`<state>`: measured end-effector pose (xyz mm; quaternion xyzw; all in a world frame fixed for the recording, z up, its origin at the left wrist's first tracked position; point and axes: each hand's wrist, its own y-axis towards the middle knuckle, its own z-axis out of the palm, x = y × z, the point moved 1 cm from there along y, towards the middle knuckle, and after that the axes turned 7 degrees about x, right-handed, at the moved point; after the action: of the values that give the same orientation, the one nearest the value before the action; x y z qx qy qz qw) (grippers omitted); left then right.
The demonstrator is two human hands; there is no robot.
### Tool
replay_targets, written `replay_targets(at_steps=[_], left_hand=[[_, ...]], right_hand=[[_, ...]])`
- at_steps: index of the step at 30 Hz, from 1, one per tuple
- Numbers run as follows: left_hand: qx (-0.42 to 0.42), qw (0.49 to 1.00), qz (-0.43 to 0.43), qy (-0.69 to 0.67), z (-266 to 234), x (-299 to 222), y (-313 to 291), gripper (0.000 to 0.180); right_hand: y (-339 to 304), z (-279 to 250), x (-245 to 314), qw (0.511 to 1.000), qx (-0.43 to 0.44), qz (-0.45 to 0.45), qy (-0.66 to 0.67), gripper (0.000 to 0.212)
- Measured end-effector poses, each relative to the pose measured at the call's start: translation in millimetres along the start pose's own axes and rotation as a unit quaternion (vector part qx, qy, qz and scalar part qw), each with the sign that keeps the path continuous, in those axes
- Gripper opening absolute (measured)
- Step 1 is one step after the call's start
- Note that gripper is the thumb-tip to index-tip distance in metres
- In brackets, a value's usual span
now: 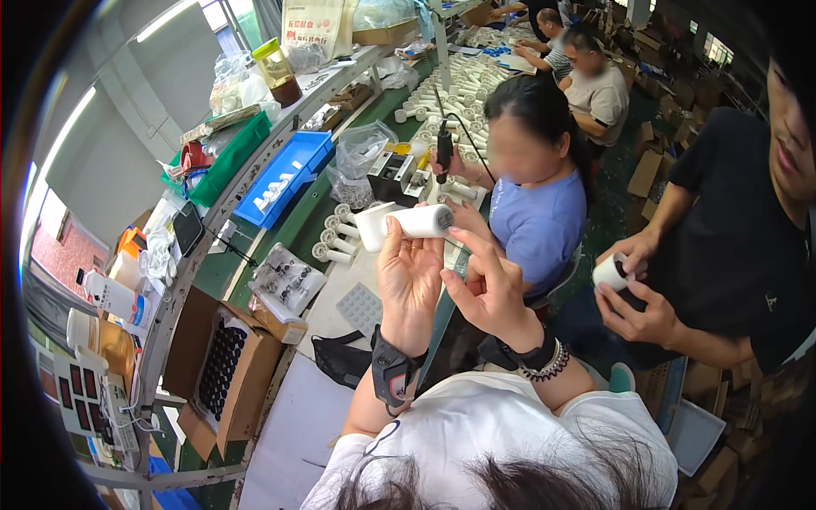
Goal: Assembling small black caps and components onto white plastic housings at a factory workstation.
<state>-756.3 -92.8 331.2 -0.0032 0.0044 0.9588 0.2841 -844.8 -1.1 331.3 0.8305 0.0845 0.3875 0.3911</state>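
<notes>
My left hand (408,276) holds up a white plastic device (418,223) with a cylindrical handle and a wider head, gripped between thumb and fingers. The handle's end, with a dark printed patch, points right. My right hand (489,293) is beside that end, its index finger at or very near it and its thumb apart; nothing is in it. Below them on the bench lie a grey sheet of round pads (359,308) and a black strapped pouch (340,357). Several similar white parts (337,234) stand left of my hands.
A cardboard box (223,365) of dark round parts stands at left, near a bag of small parts (287,276). A blue tray (285,178) lies farther back. One co-worker (535,200) uses a corded driver (444,149); another person (722,221) at right handles a white part (610,272).
</notes>
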Motion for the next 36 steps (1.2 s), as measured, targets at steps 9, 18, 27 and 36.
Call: replay_targets(at_steps=[9,18,27,36], left_hand=[[0.014,1.000,0.015,0.009,-3.1,-5.5,-0.8,0.034],[-0.004,0.998,0.056,0.035,4.3,-7.8,-5.5,0.037],[0.009,0.998,0.055,0.043,3.7,-11.5,-4.3,0.042],[0.053,0.994,0.024,0.095,-2.1,-17.7,-0.8,0.043]], right_hand=[[2.5,5.5,0.5,0.999,0.000,-0.029,-0.015,0.043],[2.6,10.8,0.0,0.999,0.013,-0.025,0.018,0.044],[5.6,8.4,-1.2,0.997,0.048,0.032,0.060,0.045],[16.4,9.5,-2.3,0.995,0.079,0.004,0.058,0.055]])
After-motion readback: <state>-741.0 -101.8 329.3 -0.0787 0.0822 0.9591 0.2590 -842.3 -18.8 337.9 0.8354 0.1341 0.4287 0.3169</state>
